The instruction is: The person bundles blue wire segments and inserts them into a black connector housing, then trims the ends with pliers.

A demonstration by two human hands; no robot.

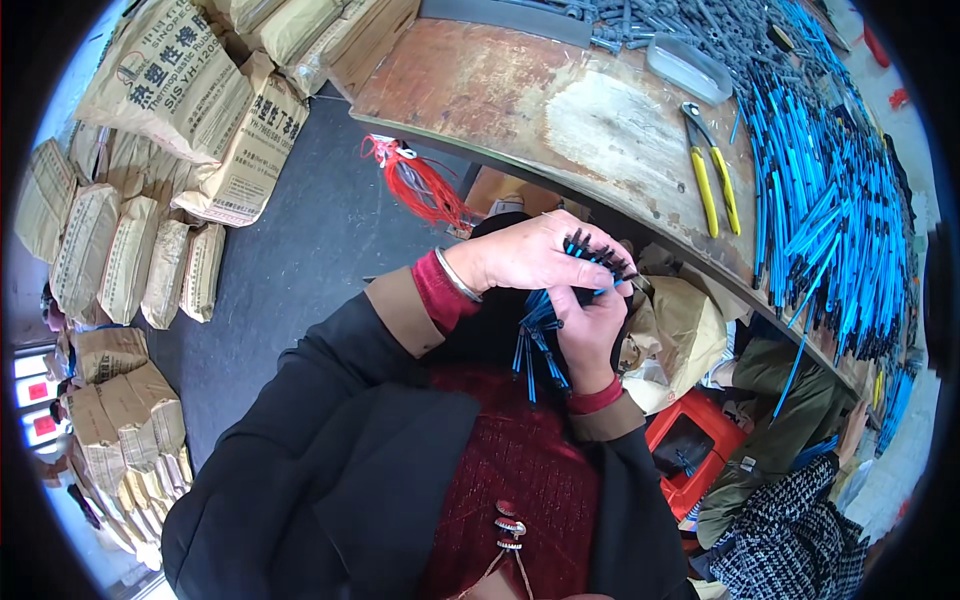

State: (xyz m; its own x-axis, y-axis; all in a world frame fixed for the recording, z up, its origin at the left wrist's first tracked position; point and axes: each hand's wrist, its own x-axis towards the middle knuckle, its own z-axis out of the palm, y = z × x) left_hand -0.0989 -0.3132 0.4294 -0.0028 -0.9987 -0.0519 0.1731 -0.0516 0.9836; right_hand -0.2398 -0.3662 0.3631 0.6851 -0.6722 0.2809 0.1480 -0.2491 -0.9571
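Both my hands are closed around a bundle of thin blue sticks with black tips (537, 345), held over my lap by the table's near edge. My left hand (535, 252) wraps the upper end from the left, its fingers partly hidden behind the sticks. Just below it, my right hand (590, 335) grips the same bundle, thumb raised against the sticks. The black tips crowd together at the top, and the lower ends fan out loosely between my wrists. On the right of the table lies a large heap of similar blue sticks (830, 210).
Yellow-handled pliers (710, 180) lie on the worn wooden table (480, 85), near a clear plastic box (688, 68) and many grey plastic pieces (670, 18). Red strings (420, 188) hang at its edge. Paper sacks (180, 90) stand left; a red plastic stool (655, 432) is low right.
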